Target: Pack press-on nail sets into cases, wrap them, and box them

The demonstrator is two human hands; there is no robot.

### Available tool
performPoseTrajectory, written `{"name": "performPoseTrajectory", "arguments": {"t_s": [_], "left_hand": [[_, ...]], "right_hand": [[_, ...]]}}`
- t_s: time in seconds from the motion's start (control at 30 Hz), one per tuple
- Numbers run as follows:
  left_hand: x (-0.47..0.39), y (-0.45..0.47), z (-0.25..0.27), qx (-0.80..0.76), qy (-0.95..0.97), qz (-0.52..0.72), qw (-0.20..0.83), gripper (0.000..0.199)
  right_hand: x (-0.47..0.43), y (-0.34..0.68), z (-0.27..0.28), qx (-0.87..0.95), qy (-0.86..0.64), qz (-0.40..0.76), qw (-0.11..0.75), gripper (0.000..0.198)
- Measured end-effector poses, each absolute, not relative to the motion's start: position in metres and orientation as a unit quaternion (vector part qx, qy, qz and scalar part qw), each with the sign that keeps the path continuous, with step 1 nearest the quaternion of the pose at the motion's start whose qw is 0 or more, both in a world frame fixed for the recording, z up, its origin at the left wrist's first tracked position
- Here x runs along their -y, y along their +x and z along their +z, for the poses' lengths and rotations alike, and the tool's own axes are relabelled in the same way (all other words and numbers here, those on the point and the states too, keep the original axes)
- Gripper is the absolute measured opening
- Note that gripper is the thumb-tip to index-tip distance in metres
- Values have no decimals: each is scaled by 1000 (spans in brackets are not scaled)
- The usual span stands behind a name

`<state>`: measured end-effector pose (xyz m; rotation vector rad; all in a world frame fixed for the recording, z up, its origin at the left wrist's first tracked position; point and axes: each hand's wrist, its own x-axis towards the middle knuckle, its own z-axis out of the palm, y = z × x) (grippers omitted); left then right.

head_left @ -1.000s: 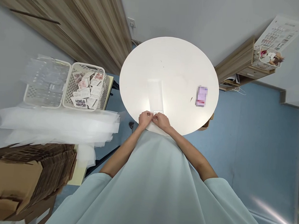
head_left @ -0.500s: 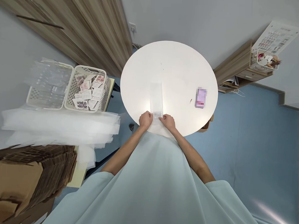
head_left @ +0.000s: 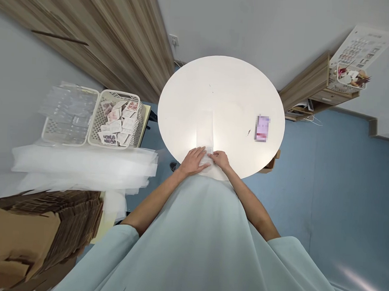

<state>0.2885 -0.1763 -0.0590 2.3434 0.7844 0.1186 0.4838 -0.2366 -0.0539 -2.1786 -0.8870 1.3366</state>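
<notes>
A strip of thin white packing foam sheet lies lengthwise on the white round table, its near end folded into a small bundle. Any contents of the bundle are hard to make out under the foam and fingers. My left hand rests flat across the bundle from the left, fingers spread. At the bundle's right edge, my right hand is closed, thumb and forefinger pinching the foam.
A pixelated purple item lies on the table's right. To the left stand a basket of printed cards, a basket of clear plastic packs, stacked foam sheets and flattened cardboard boxes. A wooden shelf stands at right.
My left hand has gone from pinching the foam's left edge to lying flat over the near end. The clear item seen there before is now mostly covered. My right hand stays at the right edge.
</notes>
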Motion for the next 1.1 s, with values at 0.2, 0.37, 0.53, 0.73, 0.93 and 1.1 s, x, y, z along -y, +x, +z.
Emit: {"name": "performPoseTrajectory", "arguments": {"t_s": [0.2,0.37,0.53,0.73,0.93,1.1], "left_hand": [[178,281,-60,-246,916,-29,317,113],[173,282,-64,-270,909,-30,316,88],[168,284,-59,-289,897,-9,333,87],[161,287,-54,-316,875,-2,367,80],[148,288,-48,-421,780,26,463,60],[140,292,-46,-498,713,50,491,55]], "right_hand": [[239,487,-51,241,-736,566,282,34],[239,492,-48,263,-732,571,261,32],[250,497,-39,452,-784,381,191,30],[261,493,-33,622,-696,341,112,56],[248,502,-33,568,-701,388,189,44],[229,510,-38,536,-717,398,197,31]]}}
